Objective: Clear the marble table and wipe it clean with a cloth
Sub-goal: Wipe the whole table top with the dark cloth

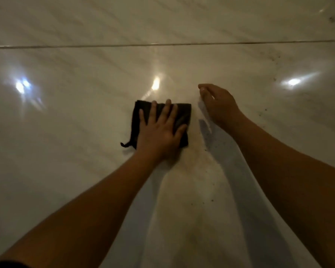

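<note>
Cloth [182, 113] lies under left hand [161, 132] on counter [66, 132] — grip flat, fingers spread; right hand [219, 105] just beside it, loosely curled, empty.

1. A white glare [21, 86] lies far left of the left hand [159, 130].
2. A warm glare [155, 83] sits just beyond the left hand.
3. A third glare [292, 82] shines well right of the right hand [219, 105].
4. A seam [162, 44] runs straight across, well beyond both hands.
5. Dark specks [265, 110] dot the surface right of the right hand, and a few more lie nearer, between the forearms.
6. A shadow [205, 128] lies just left of the right wrist.
</note>
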